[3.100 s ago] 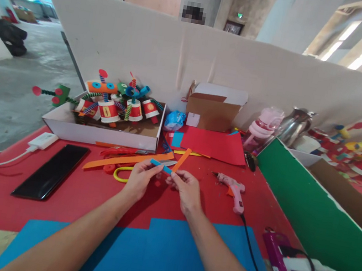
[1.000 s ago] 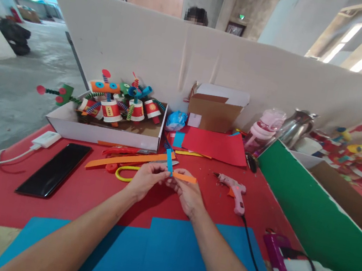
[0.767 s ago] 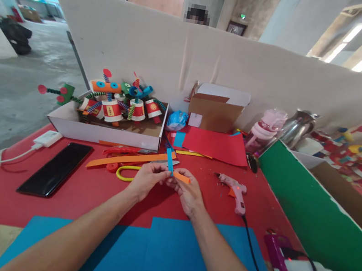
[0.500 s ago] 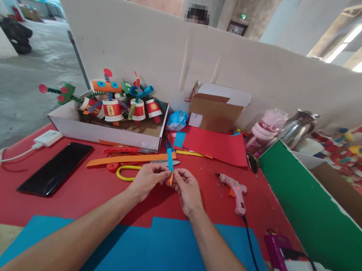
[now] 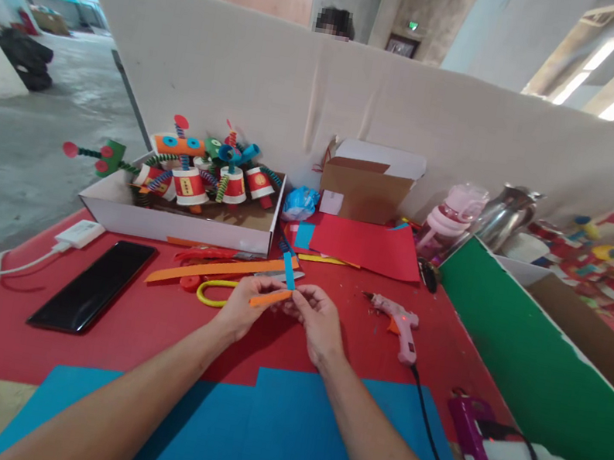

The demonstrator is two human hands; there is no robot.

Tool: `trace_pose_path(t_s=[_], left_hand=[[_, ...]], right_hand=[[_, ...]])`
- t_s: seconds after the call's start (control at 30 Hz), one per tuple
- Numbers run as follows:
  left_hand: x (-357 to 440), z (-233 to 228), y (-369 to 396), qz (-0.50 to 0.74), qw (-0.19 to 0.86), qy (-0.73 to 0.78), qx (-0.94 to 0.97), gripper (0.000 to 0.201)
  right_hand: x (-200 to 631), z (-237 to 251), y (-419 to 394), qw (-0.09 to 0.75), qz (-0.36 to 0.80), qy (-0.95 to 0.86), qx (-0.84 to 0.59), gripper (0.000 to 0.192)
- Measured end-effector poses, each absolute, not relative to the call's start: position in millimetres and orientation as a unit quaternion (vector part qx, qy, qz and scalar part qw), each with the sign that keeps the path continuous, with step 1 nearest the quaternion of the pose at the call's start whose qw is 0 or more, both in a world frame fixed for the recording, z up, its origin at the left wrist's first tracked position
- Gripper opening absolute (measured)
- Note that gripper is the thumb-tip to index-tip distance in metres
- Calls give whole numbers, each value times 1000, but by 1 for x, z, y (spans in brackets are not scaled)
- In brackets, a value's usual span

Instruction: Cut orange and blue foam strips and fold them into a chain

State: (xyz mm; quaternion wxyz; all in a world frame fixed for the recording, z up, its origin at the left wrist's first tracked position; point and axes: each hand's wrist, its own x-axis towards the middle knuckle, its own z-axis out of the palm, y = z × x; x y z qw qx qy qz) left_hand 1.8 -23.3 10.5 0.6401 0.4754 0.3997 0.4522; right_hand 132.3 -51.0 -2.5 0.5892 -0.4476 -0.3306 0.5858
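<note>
My left hand (image 5: 243, 309) and my right hand (image 5: 316, 323) meet above the red table (image 5: 149, 329), both pinching two crossed paper strips. A blue strip (image 5: 289, 269) sticks up and away from my fingers. An orange strip (image 5: 269, 299) lies folded across toward my left hand. The joint where the strips cross is hidden under my fingertips.
A pink glue gun (image 5: 398, 325) lies to the right, its cord running to a purple power strip (image 5: 474, 449). Yellow-handled scissors (image 5: 209, 291), long orange strips (image 5: 212, 269), a black phone (image 5: 95, 283), a white box of paper-cup figures (image 5: 181, 209), red paper (image 5: 366, 246), a green board (image 5: 529, 377), a blue sheet (image 5: 260, 442).
The orange strip, which pointed right a second ago, has been folded over the blue strip and now points left. My hands stayed in the same spot.
</note>
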Motion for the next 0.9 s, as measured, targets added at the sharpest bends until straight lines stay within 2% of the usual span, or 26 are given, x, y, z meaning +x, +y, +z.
trace_pose_path(t_s=[0.23, 0.33, 0.47, 0.67, 0.9], left_hand=[[0, 9, -20, 442, 610, 410, 514, 29], [0, 10, -20, 451, 592, 439, 503, 25], [1, 10, -19, 455, 587, 453, 493, 21], [1, 7, -19, 430, 623, 415, 505, 29], [3, 10, -22, 438, 595, 428, 520, 27]], right_hand=[[133, 0, -51, 588, 546, -372, -466, 27], [133, 1, -51, 573, 561, -375, -465, 33], [132, 1, -52, 557, 588, -372, -453, 30], [132, -3, -51, 589, 574, -343, -453, 28], [131, 2, -52, 555, 616, -359, -428, 32]])
